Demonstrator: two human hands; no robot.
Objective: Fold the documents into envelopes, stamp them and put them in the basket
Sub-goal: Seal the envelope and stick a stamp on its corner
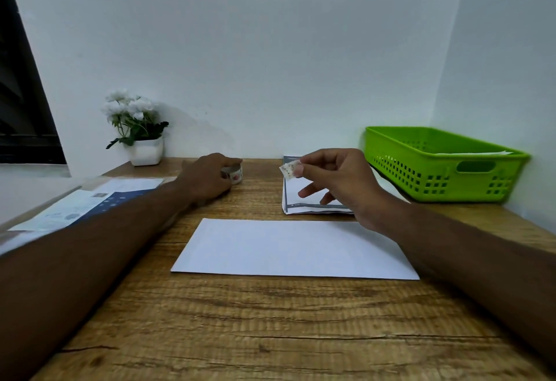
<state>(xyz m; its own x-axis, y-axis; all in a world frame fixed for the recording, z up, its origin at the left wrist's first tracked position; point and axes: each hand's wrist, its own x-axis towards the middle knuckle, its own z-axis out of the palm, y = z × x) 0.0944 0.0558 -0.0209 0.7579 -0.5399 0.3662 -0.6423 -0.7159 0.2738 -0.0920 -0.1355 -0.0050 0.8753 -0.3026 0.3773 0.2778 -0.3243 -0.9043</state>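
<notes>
A white envelope [293, 248] lies flat in the middle of the wooden table [270, 335]. My left hand [207, 177] rests at the back of the table, fingers curled over a small roll of stamps [235, 173]. My right hand [340, 180] is raised above a stack of envelopes [304, 197] and pinches a single torn-off stamp [289, 169] between thumb and forefinger. A green plastic basket [442, 167] stands at the back right with white paper inside.
Printed documents [87, 203] lie along the left edge of the table, partly under my left forearm. A white pot of white flowers [138, 128] stands at the back left against the wall. The wall closes off the back and right side.
</notes>
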